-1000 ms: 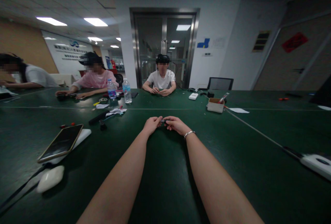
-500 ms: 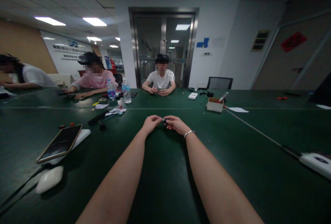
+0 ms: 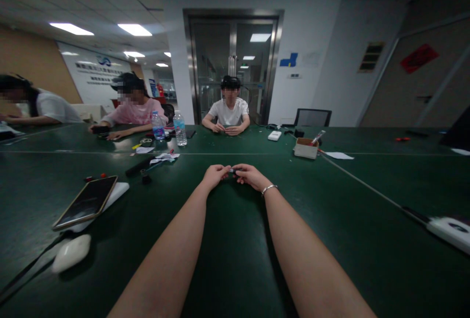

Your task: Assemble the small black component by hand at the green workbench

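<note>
Both of my arms stretch forward over the dark green table point(image 3: 235, 239), and the fingertips meet near its middle. My left hand point(image 3: 216, 177) is closed in a pinch at the left, light-coloured end of a small dark object point(image 3: 234, 171). From the other side my right hand point(image 3: 251, 177), with a silver bracelet point(image 3: 270, 189) at its wrist, pinches the darker end. The object is short and thin; fingers cover most of it, and its kind is too small to tell.
At left lie a phone point(image 3: 86, 203) on a white item, a white rounded case point(image 3: 72, 253) and a black cord. Farther off stand water bottles point(image 3: 179, 129) and a small box point(image 3: 306, 148). A white device point(image 3: 450, 232) is at right. Across the table sits a person point(image 3: 229, 110); others sit at left.
My hands stay almost in place, still pinching the small object. The view shifts very slightly. At left, the person in pink has raised a dark item a little.
</note>
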Motion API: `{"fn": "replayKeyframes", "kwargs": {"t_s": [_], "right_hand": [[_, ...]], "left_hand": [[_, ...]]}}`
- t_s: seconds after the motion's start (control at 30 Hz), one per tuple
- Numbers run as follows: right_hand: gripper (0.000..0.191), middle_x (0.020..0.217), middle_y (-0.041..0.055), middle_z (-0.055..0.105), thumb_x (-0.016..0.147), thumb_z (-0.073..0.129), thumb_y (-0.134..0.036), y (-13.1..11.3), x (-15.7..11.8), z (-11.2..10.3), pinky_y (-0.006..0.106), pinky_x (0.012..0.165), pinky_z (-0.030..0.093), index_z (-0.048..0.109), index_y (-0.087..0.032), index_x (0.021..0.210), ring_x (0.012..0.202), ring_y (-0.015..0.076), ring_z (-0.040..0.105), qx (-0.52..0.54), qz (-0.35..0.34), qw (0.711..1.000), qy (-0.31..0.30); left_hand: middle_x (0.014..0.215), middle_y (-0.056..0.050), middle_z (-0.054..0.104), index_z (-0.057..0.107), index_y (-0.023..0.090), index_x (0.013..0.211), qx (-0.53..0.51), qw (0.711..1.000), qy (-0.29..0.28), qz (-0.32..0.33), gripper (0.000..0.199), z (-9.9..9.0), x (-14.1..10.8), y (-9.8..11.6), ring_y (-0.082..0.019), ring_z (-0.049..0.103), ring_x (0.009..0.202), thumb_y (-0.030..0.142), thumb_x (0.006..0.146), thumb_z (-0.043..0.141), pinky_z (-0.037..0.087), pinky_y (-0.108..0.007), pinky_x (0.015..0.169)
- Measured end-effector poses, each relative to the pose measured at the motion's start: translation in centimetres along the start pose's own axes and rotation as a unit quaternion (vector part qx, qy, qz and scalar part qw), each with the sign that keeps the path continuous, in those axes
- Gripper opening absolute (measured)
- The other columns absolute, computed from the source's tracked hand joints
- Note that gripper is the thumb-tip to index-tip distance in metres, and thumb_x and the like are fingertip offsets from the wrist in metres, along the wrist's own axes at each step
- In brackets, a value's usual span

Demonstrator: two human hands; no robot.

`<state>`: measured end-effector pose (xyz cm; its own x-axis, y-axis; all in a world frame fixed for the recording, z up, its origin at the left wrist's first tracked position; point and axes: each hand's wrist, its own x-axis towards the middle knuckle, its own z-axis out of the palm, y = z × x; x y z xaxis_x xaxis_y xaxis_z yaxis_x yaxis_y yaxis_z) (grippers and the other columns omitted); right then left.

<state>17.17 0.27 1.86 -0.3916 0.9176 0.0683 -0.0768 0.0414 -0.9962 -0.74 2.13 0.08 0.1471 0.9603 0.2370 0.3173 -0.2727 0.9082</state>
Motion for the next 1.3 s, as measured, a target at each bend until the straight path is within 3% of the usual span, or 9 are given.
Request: {"fn": "replayKeyframes", "kwargs": {"t_s": [0.27,0.53,0.7,0.87,1.07,1.3], "right_hand": [[0.020,0.068,0.0008,0.062,0.077,0.054,-0.003,0.1,0.1,-0.1,0.014,0.042,0.043,0.060,-0.013,0.094,0.047,0.0054,0.054,-0.006,-0.007,1.000,-0.015],[0.023,0.073,0.0005,0.063,0.074,0.057,-0.004,0.2,0.1,0.0,0.014,0.044,0.044,0.061,-0.014,0.095,0.050,0.0052,0.054,-0.033,-0.028,0.998,-0.036],[0.023,0.071,0.0000,0.062,0.073,0.059,-0.004,0.3,0.1,-0.1,0.015,0.044,0.044,0.062,-0.014,0.094,0.050,0.0055,0.055,-0.018,-0.024,0.999,-0.039],[0.022,0.066,0.0007,0.062,0.075,0.056,-0.003,0.1,0.2,0.0,0.015,0.043,0.043,0.062,-0.013,0.093,0.047,0.0061,0.055,0.010,-0.007,1.000,-0.020],[0.020,0.067,0.0017,0.063,0.077,0.054,-0.003,0.0,0.0,0.1,0.016,0.043,0.045,0.059,-0.013,0.093,0.046,0.0067,0.056,0.026,0.000,1.000,0.004],[0.033,0.073,-0.0009,0.062,0.070,0.061,-0.003,0.7,0.7,0.6,0.019,0.050,0.050,0.053,-0.016,0.099,0.053,0.0083,0.059,-0.051,-0.048,0.997,0.027]], "left_hand": [[0.056,-0.003,0.058,0.064,0.012,0.068,0.015,1.000,-0.008,-0.011,0.053,0.1,0.1,0.0,-0.012,0.050,0.051,0.064,0.069,0.052,0.037,-0.025,0.054],[0.044,-0.001,0.053,0.057,0.018,0.049,0.114,0.992,0.040,-0.025,0.056,0.3,-0.6,0.8,-0.012,0.045,0.043,0.064,0.075,0.041,0.030,-0.026,0.050],[0.044,-0.002,0.054,0.056,0.019,0.047,0.130,0.990,0.047,-0.021,0.058,0.4,-0.9,1.3,-0.013,0.047,0.044,0.067,0.076,0.038,0.032,-0.027,0.051],[0.053,-0.004,0.060,0.061,0.017,0.056,0.088,0.996,0.034,-0.006,0.060,0.7,-0.7,0.8,-0.015,0.054,0.051,0.065,0.079,0.032,0.038,-0.027,0.056],[0.069,-0.004,0.064,0.066,0.016,0.074,0.051,0.998,-0.019,0.036,0.042,0.8,-0.9,0.8,-0.015,0.056,0.063,0.052,0.078,0.046,0.042,-0.025,0.061],[0.075,-0.002,0.061,0.060,0.018,0.087,0.025,0.998,0.032,0.051,0.030,0.7,-0.9,0.6,-0.013,0.056,0.065,0.045,0.074,0.056,0.041,-0.023,0.060]]}}
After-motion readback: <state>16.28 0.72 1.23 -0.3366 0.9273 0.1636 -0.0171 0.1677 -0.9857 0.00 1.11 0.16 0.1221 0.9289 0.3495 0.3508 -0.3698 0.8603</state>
